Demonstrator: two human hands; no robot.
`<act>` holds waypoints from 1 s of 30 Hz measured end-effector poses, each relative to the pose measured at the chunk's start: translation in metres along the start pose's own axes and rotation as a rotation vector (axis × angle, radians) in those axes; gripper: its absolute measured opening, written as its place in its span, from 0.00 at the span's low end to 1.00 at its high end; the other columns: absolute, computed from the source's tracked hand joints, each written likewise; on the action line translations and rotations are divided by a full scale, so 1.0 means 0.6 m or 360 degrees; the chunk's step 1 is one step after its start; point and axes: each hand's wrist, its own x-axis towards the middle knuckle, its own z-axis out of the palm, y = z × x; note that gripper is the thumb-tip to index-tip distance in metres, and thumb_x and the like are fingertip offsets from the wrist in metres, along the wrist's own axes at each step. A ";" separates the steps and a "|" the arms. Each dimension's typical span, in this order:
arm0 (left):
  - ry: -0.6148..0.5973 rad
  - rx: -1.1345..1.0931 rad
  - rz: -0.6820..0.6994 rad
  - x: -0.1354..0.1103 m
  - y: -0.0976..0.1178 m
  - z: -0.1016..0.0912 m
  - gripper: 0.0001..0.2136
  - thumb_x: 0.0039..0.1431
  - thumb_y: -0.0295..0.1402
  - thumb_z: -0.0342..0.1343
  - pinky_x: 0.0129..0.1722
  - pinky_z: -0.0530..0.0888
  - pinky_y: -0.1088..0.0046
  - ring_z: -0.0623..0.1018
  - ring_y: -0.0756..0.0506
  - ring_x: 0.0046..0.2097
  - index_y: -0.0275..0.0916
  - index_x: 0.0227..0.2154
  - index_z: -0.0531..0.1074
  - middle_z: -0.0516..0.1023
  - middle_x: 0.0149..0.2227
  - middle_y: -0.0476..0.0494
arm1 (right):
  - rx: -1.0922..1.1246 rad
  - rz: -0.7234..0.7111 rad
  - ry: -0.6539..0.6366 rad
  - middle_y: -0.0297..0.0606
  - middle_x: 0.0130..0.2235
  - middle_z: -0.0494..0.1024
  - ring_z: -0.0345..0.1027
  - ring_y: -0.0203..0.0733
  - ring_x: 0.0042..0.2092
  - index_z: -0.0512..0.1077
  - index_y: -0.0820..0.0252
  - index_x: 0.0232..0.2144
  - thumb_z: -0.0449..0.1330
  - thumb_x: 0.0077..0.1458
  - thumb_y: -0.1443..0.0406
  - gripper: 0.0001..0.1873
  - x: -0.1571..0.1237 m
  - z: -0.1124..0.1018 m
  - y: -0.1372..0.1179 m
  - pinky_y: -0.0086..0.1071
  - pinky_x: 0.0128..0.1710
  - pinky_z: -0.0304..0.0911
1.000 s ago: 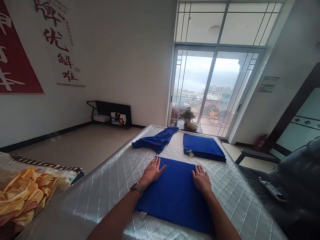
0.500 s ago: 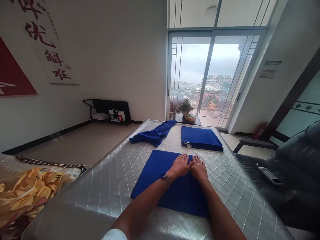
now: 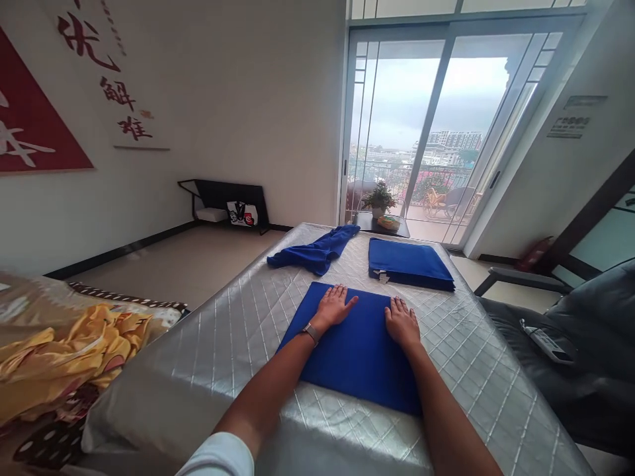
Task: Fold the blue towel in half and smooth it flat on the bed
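Observation:
A folded blue cloth [image 3: 360,360] lies flat on the silver quilted cover [image 3: 238,350] in front of me. My left hand [image 3: 335,307] rests palm down near its far left part, fingers stretched out and thumb spread. At the cloth's far right edge, my right hand [image 3: 403,322] lies flat with its fingers extended. Neither hand grips anything. Beyond them on the right is a neat folded blue stack [image 3: 411,261] with a small white tag at its front edge. A crumpled blue cloth [image 3: 317,252] lies at the far left of the cover.
Yellow patterned bedding [image 3: 94,350] is heaped at the left. On the right stands a dark armchair [image 3: 595,337] with a white remote-like device [image 3: 548,342] on it. A potted plant [image 3: 380,198] stands on a small table by the glass doors.
My hands have moved apart: the left slid leftward across the cloth, while the right stayed near the right edge. The view has shifted slightly.

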 end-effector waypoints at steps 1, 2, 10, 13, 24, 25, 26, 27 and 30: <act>0.0007 0.0024 -0.0060 -0.003 -0.024 -0.006 0.39 0.69 0.56 0.26 0.70 0.47 0.57 0.52 0.39 0.71 0.29 0.68 0.55 0.53 0.70 0.32 | 0.0001 -0.0001 -0.0001 0.38 0.73 0.45 0.34 0.41 0.73 0.48 0.65 0.71 0.35 0.69 0.58 0.33 0.000 0.000 0.000 0.43 0.70 0.33; 0.0021 0.0046 -0.0114 -0.007 -0.046 -0.010 0.39 0.69 0.56 0.26 0.70 0.47 0.57 0.51 0.39 0.71 0.28 0.68 0.55 0.53 0.70 0.32 | 0.0000 -0.0003 0.0002 0.38 0.73 0.45 0.34 0.41 0.73 0.48 0.65 0.71 0.35 0.69 0.58 0.33 0.000 0.000 0.001 0.43 0.70 0.32; 0.0129 0.0099 -0.0291 -0.020 -0.101 -0.014 0.41 0.68 0.58 0.27 0.69 0.49 0.59 0.51 0.39 0.71 0.29 0.69 0.53 0.52 0.71 0.33 | -0.0025 -0.0009 -0.0004 0.37 0.73 0.45 0.34 0.41 0.73 0.47 0.64 0.71 0.35 0.69 0.57 0.33 0.005 0.006 0.006 0.44 0.70 0.33; 0.0134 0.0098 -0.0292 -0.020 -0.095 -0.013 0.41 0.68 0.58 0.27 0.69 0.49 0.60 0.51 0.39 0.71 0.27 0.68 0.53 0.52 0.71 0.32 | -0.0028 -0.0011 0.0002 0.37 0.73 0.45 0.34 0.41 0.73 0.47 0.64 0.71 0.35 0.69 0.57 0.33 0.007 0.008 0.009 0.43 0.70 0.33; 0.0197 0.0097 -0.0276 -0.015 -0.097 -0.002 0.41 0.68 0.57 0.26 0.69 0.50 0.59 0.53 0.38 0.71 0.27 0.68 0.54 0.53 0.70 0.31 | -0.0099 -0.0011 0.0057 0.37 0.73 0.47 0.37 0.42 0.72 0.48 0.63 0.71 0.36 0.69 0.57 0.33 0.012 0.015 0.014 0.44 0.70 0.35; 0.0203 0.0098 -0.0275 -0.015 -0.097 -0.003 0.41 0.68 0.57 0.26 0.69 0.50 0.59 0.53 0.38 0.71 0.27 0.68 0.54 0.54 0.70 0.31 | -0.0107 -0.0009 0.0055 0.38 0.73 0.47 0.37 0.42 0.72 0.48 0.64 0.71 0.36 0.69 0.57 0.33 0.011 0.014 0.013 0.44 0.70 0.35; 0.0206 0.0097 -0.0276 -0.016 -0.096 -0.003 0.41 0.68 0.57 0.26 0.69 0.50 0.58 0.53 0.38 0.71 0.28 0.68 0.55 0.54 0.70 0.31 | -0.0115 -0.0006 0.0050 0.38 0.73 0.47 0.36 0.42 0.72 0.48 0.64 0.71 0.36 0.69 0.57 0.33 0.011 0.013 0.012 0.44 0.70 0.35; 0.0208 0.0094 -0.0277 -0.016 -0.095 -0.004 0.40 0.68 0.57 0.27 0.69 0.50 0.58 0.53 0.38 0.71 0.28 0.68 0.55 0.54 0.70 0.32 | -0.0124 -0.0002 0.0040 0.38 0.73 0.47 0.36 0.42 0.72 0.48 0.64 0.71 0.35 0.70 0.57 0.33 0.010 0.012 0.010 0.44 0.70 0.35; 0.0216 0.0084 -0.0277 -0.017 -0.094 -0.006 0.40 0.68 0.57 0.28 0.69 0.50 0.58 0.53 0.38 0.71 0.29 0.68 0.55 0.55 0.70 0.32 | -0.0158 0.0015 -0.0002 0.38 0.73 0.46 0.36 0.42 0.72 0.47 0.65 0.71 0.35 0.70 0.58 0.32 0.009 0.004 0.005 0.44 0.70 0.36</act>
